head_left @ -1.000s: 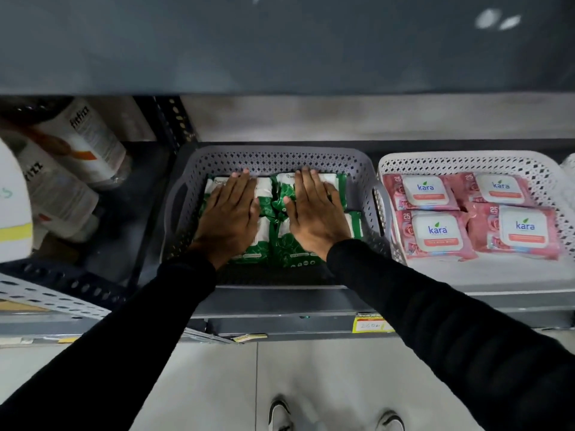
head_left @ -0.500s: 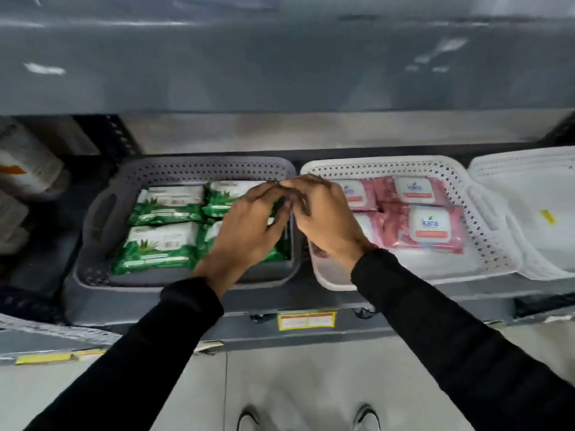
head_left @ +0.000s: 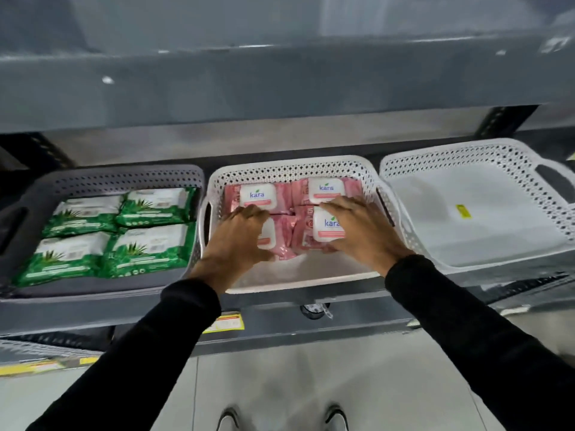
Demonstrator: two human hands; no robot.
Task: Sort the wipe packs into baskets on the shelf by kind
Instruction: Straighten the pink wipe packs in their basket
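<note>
both hands, left hand (head_left: 239, 236) and right hand (head_left: 362, 231), are lying fingers spread on the pink plastic wipe packs (head_left: 326, 227) in the middle white perforated basket (head_left: 292, 169), squaring them; next likely tidying further.

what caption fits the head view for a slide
Both hands on pink wipe packs in the middle basket

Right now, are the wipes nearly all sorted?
Nearly. Four green packs fill the grey basket. Four pink packs sit in the middle white basket, where the left hand and right hand are on them. The right basket is empty; no loose packs show.
</note>
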